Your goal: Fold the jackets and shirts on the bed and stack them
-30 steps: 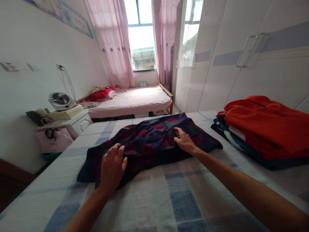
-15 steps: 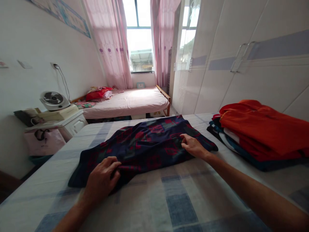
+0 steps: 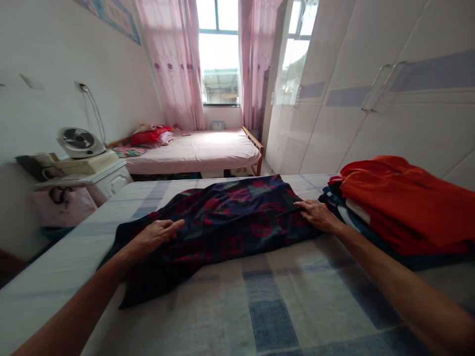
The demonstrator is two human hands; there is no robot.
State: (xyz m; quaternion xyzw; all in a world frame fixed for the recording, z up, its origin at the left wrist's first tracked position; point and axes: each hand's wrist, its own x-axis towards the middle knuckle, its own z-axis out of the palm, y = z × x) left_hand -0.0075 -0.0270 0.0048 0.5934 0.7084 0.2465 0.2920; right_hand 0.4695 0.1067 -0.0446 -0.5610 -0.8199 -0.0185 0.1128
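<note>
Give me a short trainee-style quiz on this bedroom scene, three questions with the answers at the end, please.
1. True or false: the dark patterned cloth lies on the blue-and-white cover.

2. Multiple choice: which hand is nearer the stack of clothes?
A) the left hand
B) the right hand

3. Fill the gap: the garment on top of that stack is ____ in colour.

Key: 1. True. 2. B. 3. Orange-red.

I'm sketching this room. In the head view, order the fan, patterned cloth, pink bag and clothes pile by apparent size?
Patterned cloth
Clothes pile, running past the picture's right edge
Pink bag
Fan
</note>
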